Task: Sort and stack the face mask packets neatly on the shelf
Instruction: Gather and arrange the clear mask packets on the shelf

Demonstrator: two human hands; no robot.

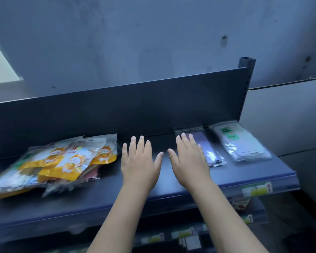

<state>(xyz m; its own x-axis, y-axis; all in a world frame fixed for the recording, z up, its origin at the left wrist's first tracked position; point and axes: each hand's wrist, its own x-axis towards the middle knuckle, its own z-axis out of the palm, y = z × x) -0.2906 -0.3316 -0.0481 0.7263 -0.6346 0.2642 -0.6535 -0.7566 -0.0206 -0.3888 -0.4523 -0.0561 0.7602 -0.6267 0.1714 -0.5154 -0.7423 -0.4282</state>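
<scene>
Glossy plastic packets [62,159] — matt shelf [171,179]

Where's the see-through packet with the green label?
In the head view, the green-label packet lies at the far right end of the shelf, just right of the purple packet that the right hand partly hides.

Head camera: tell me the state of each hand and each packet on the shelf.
left hand: open, fingers straight, holding nothing.
yellow packets: jumbled, overlapping heap.
purple packet: lying flat, partly hidden.
right hand: open, fingers straight, in front of the purple packet; contact unclear.
green-labelled packet: lying flat, apart from the purple packet.
</scene>
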